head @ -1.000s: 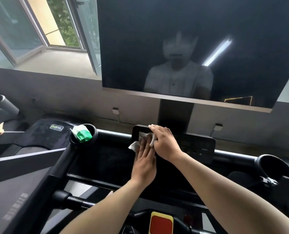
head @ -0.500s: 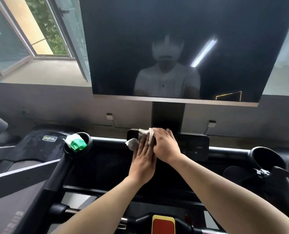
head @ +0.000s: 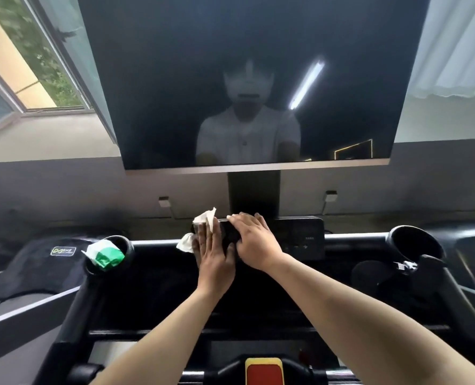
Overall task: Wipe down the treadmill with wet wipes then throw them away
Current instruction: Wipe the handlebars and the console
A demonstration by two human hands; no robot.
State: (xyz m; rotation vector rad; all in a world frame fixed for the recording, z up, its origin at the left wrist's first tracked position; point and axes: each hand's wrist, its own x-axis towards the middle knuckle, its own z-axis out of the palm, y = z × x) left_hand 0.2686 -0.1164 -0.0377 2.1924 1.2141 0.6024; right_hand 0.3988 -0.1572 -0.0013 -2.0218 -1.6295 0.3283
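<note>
Both hands work at the left end of the control panel [head: 303, 237]. Our left hand [head: 212, 247] lies flat, fingers straight and together, pressing the wet wipe [head: 205, 218] against the panel's face. Our right hand [head: 254, 237] curls its fingers over the panel's top edge, we judge to steady it against that push. A white sliver shows at the right fingertips; we cannot tell whether it belongs to the same wipe.

Largest in view, the dark screen [head: 258, 65] hangs above on its post, touched by neither hand; we judge it may yet need wiping. Below it the treadmill [head: 353, 238] spreads its console rail and side arms around us, so everything sits within reach. The left cup holder [head: 129, 247] keeps the green-and-white pack of wipes [head: 105, 254] propped and handy for a fresh sheet. Smallest, the wipe itself sticks out crumpled above and to the left of our left fingers, since only its middle is pinned beneath them.
</note>
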